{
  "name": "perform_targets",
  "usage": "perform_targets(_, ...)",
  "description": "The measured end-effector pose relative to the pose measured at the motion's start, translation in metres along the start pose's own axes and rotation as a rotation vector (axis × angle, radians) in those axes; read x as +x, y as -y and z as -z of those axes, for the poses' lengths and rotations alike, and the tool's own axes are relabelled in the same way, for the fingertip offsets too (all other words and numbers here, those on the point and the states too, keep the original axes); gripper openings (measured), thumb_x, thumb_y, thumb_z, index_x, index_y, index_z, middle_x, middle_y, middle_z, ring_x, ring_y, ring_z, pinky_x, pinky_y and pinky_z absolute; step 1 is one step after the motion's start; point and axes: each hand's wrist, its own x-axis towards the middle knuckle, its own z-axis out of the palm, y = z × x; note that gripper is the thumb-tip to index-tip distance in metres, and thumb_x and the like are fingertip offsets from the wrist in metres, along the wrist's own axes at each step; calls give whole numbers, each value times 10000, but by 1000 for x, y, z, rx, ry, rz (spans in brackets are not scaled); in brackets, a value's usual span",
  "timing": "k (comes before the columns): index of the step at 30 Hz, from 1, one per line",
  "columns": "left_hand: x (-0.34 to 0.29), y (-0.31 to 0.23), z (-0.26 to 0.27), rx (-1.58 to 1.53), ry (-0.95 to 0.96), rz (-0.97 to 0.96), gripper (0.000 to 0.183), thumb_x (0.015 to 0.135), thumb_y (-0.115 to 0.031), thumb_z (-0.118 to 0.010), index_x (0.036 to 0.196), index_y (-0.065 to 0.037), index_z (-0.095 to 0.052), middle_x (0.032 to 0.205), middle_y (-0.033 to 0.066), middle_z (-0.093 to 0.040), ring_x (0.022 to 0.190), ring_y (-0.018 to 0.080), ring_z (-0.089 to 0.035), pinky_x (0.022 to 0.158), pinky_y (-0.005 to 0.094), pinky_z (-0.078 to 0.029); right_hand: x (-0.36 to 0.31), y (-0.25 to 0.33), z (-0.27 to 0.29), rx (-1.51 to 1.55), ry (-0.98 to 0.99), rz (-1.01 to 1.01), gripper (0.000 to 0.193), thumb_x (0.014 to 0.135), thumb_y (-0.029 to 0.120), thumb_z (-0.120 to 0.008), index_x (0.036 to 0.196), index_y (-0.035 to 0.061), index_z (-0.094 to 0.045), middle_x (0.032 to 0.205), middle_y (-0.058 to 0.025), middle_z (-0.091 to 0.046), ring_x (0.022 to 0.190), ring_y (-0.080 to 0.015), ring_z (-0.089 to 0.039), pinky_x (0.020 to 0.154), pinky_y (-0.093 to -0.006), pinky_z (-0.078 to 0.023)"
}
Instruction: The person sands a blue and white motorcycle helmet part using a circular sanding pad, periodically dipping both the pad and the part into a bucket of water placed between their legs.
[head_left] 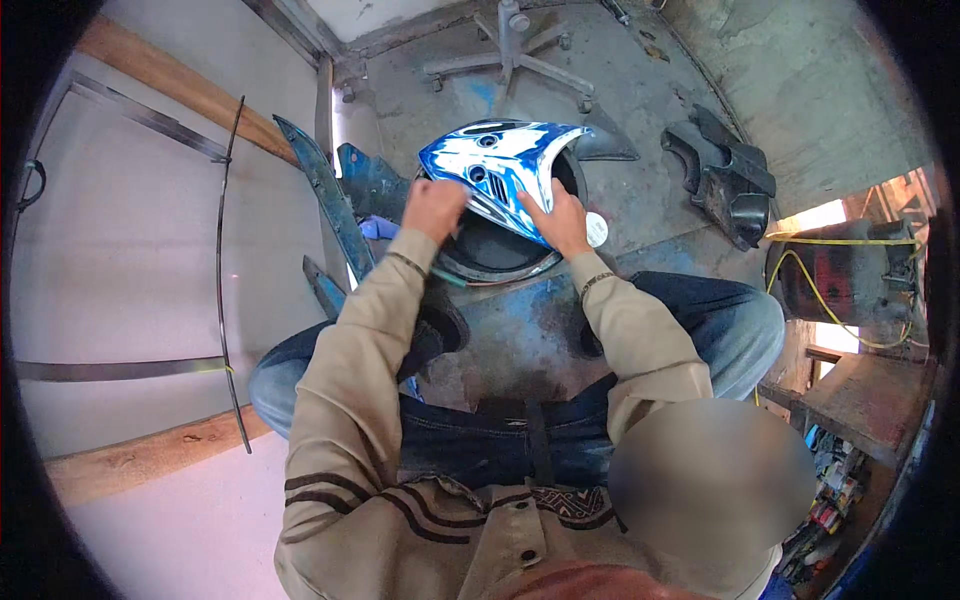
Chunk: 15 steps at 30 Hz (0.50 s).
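Note:
A blue-and-white motorcycle body panel (520,150), with round holes and slots, rests tilted over a dark round tub (480,250) on the floor in front of me. My right hand (566,222) grips the panel's right edge, its thumb on top and its other fingers partly hidden. Against the near left edge of the panel, my left hand (435,210) is closed like a fist. What its fingers hold, if anything, is hidden and slightly blurred. A small white disc (597,230) shows beside my right hand.
Dark blue body panels (325,195) lean at the left, near a pale wall (150,250). Black plastic parts (725,175) lie to the right on the floor. A wheeled chair base (508,55) stands at the back. A dark container (840,280) with a yellow cord is at the far right.

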Motion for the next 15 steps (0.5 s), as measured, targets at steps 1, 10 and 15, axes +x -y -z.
perform_targets(1,2,8,3,-52,-167,77,66,906,-161,-632,932,-144,-690,943,58,-690,967,274,-674,846,507,-437,0,-4,-2,-14,-18,7,639,914,578,-732,1178,1,-647,1013,-332,-731,972,-520,-698,869,-590,-529)
perform_targets(10,-6,-64,-10,-154,-70,-287,80,886,-177,-678,961,-149,-677,1002,63,-690,1002,243,-663,893,465,-477,-3,3,2,-13,-22,6,618,917,573,-731,1138,2,-649,980,-302,-743,955,-506,-705,857,-591,-531)
perform_targets(15,1,16,-3,28,-105,105,82,864,-126,-664,944,-144,-662,938,59,-662,974,266,-643,848,465,-444,-2,4,2,34,-38,47,615,917,567,-735,1133,-2,-649,976,-302,-742,949,-502,-707,845,-584,-535)
